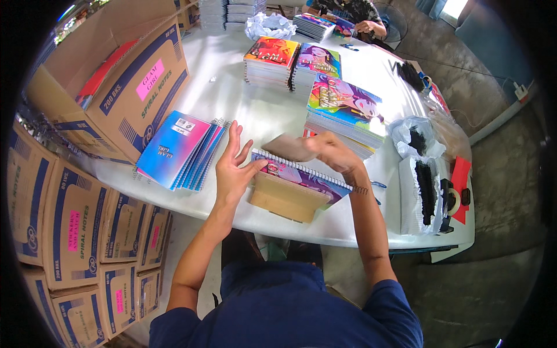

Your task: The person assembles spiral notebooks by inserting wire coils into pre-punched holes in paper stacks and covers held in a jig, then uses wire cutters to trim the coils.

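A spiral notebook [296, 171] with a colourful cover leans on a brown cardboard block [288, 199] at the table's near edge, its white wire binding along the top. My left hand [232, 168] is open at its left end, fingers spread and thumb against the cover. Above the binding, my right hand [333, 152] is closed on a grey-brown flat piece [287, 148], blurred, so its kind is unclear. Left of my left hand lies a fanned stack of blue and pink spiral notebooks [174, 151]. Beyond my right hand stands a tall stack of colourful notebooks [345, 104].
Two more notebook stacks [270, 58] stand farther back. A large open carton [130, 87] sits at the left, with closed cartons [75, 226] piled below. Black wire coils [425, 191] in white wrapping and a tape roll [454, 200] lie right. A co-worker's hand [370, 27] shows across the table.
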`<act>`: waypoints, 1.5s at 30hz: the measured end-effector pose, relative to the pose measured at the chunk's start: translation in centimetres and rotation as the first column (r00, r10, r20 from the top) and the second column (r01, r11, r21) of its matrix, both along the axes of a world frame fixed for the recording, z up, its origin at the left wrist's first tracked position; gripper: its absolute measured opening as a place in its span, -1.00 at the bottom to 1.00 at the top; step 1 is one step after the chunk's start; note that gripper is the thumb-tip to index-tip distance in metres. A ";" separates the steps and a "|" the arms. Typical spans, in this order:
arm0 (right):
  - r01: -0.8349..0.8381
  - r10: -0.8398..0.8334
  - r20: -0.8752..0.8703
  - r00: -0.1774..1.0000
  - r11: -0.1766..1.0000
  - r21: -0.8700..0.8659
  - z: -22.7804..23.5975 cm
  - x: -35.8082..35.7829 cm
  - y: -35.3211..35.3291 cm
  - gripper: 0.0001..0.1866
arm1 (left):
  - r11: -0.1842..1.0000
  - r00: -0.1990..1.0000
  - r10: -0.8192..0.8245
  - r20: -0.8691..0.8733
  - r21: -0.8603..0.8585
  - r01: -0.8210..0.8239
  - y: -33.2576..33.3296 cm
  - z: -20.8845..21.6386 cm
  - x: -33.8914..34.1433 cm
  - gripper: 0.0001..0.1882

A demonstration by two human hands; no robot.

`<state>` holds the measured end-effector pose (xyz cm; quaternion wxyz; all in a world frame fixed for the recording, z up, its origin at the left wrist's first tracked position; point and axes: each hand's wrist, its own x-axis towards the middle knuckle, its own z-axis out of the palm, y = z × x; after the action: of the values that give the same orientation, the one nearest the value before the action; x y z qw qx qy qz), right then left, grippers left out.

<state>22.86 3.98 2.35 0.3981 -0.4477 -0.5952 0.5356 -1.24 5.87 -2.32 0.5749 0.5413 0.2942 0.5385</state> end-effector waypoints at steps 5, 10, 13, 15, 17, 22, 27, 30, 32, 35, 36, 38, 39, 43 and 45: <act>-0.073 0.029 0.397 0.917 0.993 0.096 0.7 -1.5 -0.5 -0.54 | 0.997 0.997 -0.069 -0.028 0.018 0.069 0.9 -0.5 -0.8 0.03; -0.187 -0.046 0.552 0.833 0.915 0.358 -4.4 0.9 -1.6 -0.63 | 0.862 0.855 -0.484 -0.187 0.062 0.502 3.4 -0.3 -0.6 -0.28; 0.003 -0.269 0.634 0.725 0.922 0.388 -8.6 2.6 -3.6 -0.54 | 0.903 0.898 -0.410 -0.160 0.069 0.424 2.9 3.8 0.3 -0.38; 0.013 -0.436 0.663 0.608 0.841 0.541 -9.4 4.6 -6.5 -0.53 | 0.962 0.961 -0.189 -0.203 0.157 0.222 3.1 7.8 -1.4 -0.50; 0.114 -0.589 0.699 0.407 0.791 0.601 -7.6 7.0 -9.5 -0.49 | 0.960 0.995 -0.049 -0.085 0.271 0.070 2.0 12.0 -3.0 -0.39; 0.268 -0.591 0.806 0.001 0.777 0.569 -10.5 12.2 -15.3 -0.47 | 0.742 0.811 -0.267 -0.521 0.426 0.517 -2.8 9.6 -5.8 -0.38; 0.484 -0.720 0.693 0.046 0.622 0.615 -10.5 9.0 -16.3 -0.64 | 0.681 0.693 0.160 -0.703 0.587 0.438 -8.5 2.5 1.4 -0.32; 0.466 -0.728 0.332 0.600 0.656 0.594 -5.8 1.4 -17.5 -0.70 | 0.668 0.658 0.349 -0.667 0.670 0.324 -8.8 1.4 2.0 -0.30; 0.272 -0.611 0.434 0.662 0.736 0.620 -3.2 -3.1 -18.6 -0.63 | 0.642 0.628 0.393 -0.672 0.689 0.335 -8.7 1.4 2.1 -0.29; 0.258 -0.633 0.454 0.626 0.718 0.646 -3.1 -4.9 -18.8 -0.56 | 0.629 0.612 0.407 -0.678 0.694 0.351 -8.7 1.7 2.5 -0.29; 0.224 -0.630 0.472 0.616 0.715 0.662 -2.9 -4.9 -18.7 -0.55 | 0.625 0.608 0.414 -0.677 0.698 0.351 -8.7 1.6 2.5 -0.29; 0.153 -0.623 0.508 0.595 0.708 0.689 -2.4 -4.6 -18.6 -0.54 | 0.619 0.599 0.429 -0.676 0.703 0.350 -8.8 1.6 2.4 -0.29; 0.151 -0.629 0.506 0.590 0.701 0.697 -2.3 -4.4 -18.6 -0.54 | 0.616 0.602 0.430 -0.673 0.706 0.349 -8.7 1.6 2.4 -0.30; 0.068 -0.615 0.552 0.563 0.700 0.711 -1.3 -4.3 -18.4 -0.56 | 0.604 0.601 0.438 -0.669 0.714 0.355 -8.8 1.7 2.3 -0.31; 0.005 -0.601 0.565 0.566 0.687 0.726 -1.1 -4.2 -17.9 -0.60 | 0.604 0.588 0.433 -0.683 0.704 0.373 -8.8 1.9 2.2 -0.31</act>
<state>18.65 -13.89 1.29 0.3255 -0.5646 -0.7575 -0.0373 0.95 -2.89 -0.46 0.0595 0.9119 0.2593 0.3125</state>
